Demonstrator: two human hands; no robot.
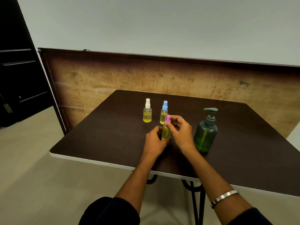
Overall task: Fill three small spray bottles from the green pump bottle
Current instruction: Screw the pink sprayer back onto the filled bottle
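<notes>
A small spray bottle with a pink cap (pixel 166 132) stands on the dark table (pixel 100 140), holding yellow liquid. My left hand (pixel 155 142) grips its body from the left. My right hand (pixel 179 129) pinches its pink cap from the right. Behind them stand two more small spray bottles with yellow liquid: a white-capped bottle (pixel 147 111) and a blue-capped bottle (pixel 164 111). The green pump bottle (pixel 205 132) stands upright to the right of my right hand, its dark pump head on and a little liquid at its bottom.
A brown wooden board (pixel 113 75) leans against the wall behind the table. The table's white front edge (pixel 90 159) runs below my forearms, with black metal legs under it. A dark shelf unit (pixel 17 70) stands at the far left.
</notes>
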